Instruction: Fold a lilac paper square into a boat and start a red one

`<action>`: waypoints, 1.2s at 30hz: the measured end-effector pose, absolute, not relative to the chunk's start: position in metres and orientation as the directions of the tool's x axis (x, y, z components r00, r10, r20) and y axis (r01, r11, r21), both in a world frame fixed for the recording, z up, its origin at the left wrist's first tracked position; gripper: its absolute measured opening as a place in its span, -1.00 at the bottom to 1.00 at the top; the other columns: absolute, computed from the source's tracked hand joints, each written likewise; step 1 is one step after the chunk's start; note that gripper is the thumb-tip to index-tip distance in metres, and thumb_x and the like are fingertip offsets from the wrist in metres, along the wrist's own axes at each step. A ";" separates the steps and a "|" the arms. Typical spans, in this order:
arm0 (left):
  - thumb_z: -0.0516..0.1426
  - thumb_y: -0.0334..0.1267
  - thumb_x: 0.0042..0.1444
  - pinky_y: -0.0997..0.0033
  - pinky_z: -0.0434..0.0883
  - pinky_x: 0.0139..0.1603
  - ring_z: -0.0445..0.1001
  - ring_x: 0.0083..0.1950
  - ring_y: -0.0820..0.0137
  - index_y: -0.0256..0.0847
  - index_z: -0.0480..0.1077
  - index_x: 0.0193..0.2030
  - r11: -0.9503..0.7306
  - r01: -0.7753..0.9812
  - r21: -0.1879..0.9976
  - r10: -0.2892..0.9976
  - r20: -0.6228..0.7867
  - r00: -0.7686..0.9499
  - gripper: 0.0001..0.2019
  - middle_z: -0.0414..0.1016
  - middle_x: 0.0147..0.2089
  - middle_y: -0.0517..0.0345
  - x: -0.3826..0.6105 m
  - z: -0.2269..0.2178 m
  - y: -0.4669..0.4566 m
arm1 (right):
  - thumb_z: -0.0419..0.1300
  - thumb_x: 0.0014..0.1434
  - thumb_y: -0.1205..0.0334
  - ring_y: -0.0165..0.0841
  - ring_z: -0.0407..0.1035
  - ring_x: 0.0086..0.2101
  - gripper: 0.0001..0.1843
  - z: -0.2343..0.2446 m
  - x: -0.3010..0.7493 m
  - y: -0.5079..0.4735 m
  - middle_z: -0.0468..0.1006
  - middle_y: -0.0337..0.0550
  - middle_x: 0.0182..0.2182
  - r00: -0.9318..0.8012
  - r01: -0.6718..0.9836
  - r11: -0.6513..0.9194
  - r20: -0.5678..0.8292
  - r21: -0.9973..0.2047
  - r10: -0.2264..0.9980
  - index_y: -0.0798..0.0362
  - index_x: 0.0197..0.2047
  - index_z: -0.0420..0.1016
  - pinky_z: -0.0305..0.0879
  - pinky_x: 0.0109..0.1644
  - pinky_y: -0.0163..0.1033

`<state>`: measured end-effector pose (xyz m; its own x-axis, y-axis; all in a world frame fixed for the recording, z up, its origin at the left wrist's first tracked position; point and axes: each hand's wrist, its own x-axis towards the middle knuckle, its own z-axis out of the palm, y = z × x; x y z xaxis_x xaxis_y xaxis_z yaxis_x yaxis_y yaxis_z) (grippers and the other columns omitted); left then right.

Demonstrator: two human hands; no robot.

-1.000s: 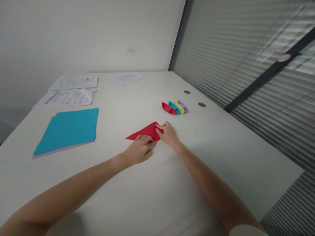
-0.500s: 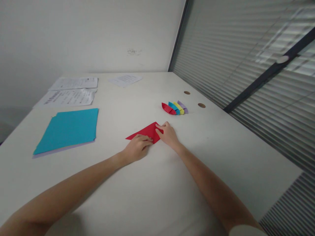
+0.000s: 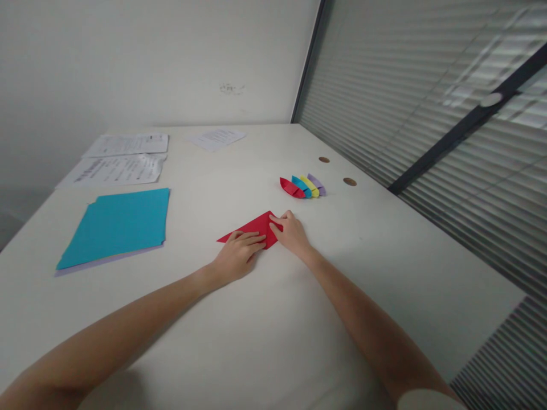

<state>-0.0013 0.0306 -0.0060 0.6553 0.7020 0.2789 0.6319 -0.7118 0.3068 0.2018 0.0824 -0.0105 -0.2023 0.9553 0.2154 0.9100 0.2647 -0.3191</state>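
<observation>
A folded sheet of red paper (image 3: 252, 224) lies on the white table in front of me, with a long point to the left and a crease near its right part. My left hand (image 3: 239, 254) rests over its lower edge, fingers stretched out and pressing it down. At the right end, my right hand (image 3: 293, 230) has thumb and index finger on the paper near the crease, the other fingers curled. The paper's right corner is partly hidden under that hand.
Small folded paper boats in red (image 3: 292, 188), blue (image 3: 302, 186), yellow (image 3: 310, 186) and purple (image 3: 317, 184) sit together beyond my right hand. A stack of blue paper sheets (image 3: 119, 226) lies left. Printed papers (image 3: 117, 169) lie farther back. Window blinds (image 3: 384, 91) flank the table's right side.
The left hand's fingers have shifted slightly and lie a little flatter on the red paper. The right hand keeps its place, and the view has moved very slightly.
</observation>
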 end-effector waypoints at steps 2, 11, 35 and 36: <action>0.06 -0.48 0.15 -0.05 0.33 0.19 0.43 0.22 0.16 -0.19 0.50 0.04 -0.699 0.646 0.306 0.715 0.299 0.632 -0.64 0.51 0.15 0.00 -0.001 -0.007 0.030 | 0.07 0.30 0.11 -0.31 0.41 -0.24 -0.59 -0.011 0.202 0.083 0.41 -0.05 -0.21 -0.204 0.909 0.268 0.220 -0.319 0.954 -0.02 0.14 0.51 0.32 -0.02 -0.20; 0.06 -0.45 0.15 -0.04 0.37 0.12 0.49 0.14 0.15 -0.18 0.55 -0.06 -0.693 0.656 0.299 0.720 0.330 0.611 -0.70 0.56 0.09 0.01 -0.002 -0.009 0.030 | 0.07 0.30 0.11 -0.31 0.40 -0.24 -0.59 -0.011 0.202 0.083 0.41 -0.04 -0.21 -0.203 0.912 0.266 0.220 -0.312 0.954 -0.01 0.14 0.51 0.31 -0.01 -0.20; 0.06 -0.43 0.15 -0.06 0.37 0.14 0.47 0.17 0.14 -0.17 0.53 -0.03 -0.694 0.666 0.273 0.719 0.313 0.621 -0.69 0.54 0.12 0.01 -0.002 -0.007 0.030 | 0.06 0.31 0.10 -0.32 0.40 -0.26 -0.60 -0.012 0.202 0.083 0.41 -0.05 -0.22 -0.205 0.917 0.269 0.231 -0.293 0.951 -0.04 0.14 0.51 0.32 -0.04 -0.21; 0.06 -0.43 0.15 -0.06 0.36 0.15 0.47 0.17 0.15 -0.17 0.54 -0.04 -0.694 0.665 0.275 0.719 0.315 0.620 -0.69 0.54 0.11 0.01 -0.002 -0.007 0.030 | 0.06 0.30 0.10 -0.31 0.40 -0.25 -0.60 -0.012 0.201 0.083 0.41 -0.05 -0.22 -0.203 0.919 0.266 0.228 -0.292 0.952 -0.04 0.14 0.51 0.32 -0.04 -0.21</action>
<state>-0.0017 0.0299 -0.0075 0.6198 0.7189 0.3147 0.6652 -0.6940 0.2755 0.2015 0.0826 -0.0118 -0.2035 0.9521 0.2283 0.9185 0.2663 -0.2921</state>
